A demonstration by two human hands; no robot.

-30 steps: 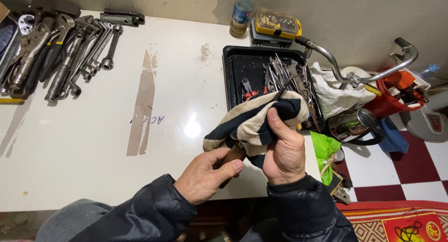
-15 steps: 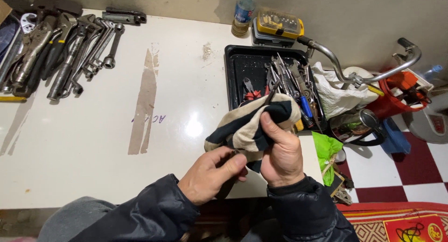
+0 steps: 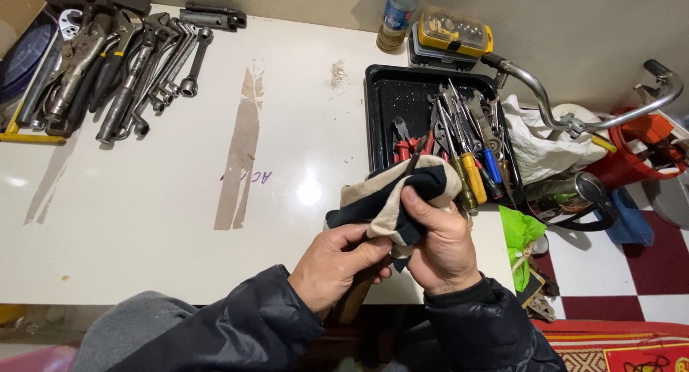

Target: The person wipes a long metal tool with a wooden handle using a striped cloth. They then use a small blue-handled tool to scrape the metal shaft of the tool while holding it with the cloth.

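A: So, the head view first: where are the hands?

B: Low over the near edge of the white tabletop (image 3: 143,221). The right hand (image 3: 441,246) has its grip clamped on a bunched cloth (image 3: 391,200), dark with cream stripes, thumb pressed on top. The left hand (image 3: 337,264) has its grip closed round a wooden handle (image 3: 355,300) that runs up into the cloth; whatever sits at the head of it is hidden.

A: And around them?

B: Just beyond the cloth is a black tray (image 3: 384,92) full of pliers and screwdrivers (image 3: 466,153). Well apart, at the far left, lies a row of wrenches (image 3: 122,70). A bottle (image 3: 397,16) and a yellow-lidded case (image 3: 452,34) stand behind the tray.

A: Anything likely to go wrong?

B: Probably the covered end. If it is sharp, the squeezing fingers could meet it through the cloth. The cloth also hangs close to the tray, so a loose fold might snag a tool there.
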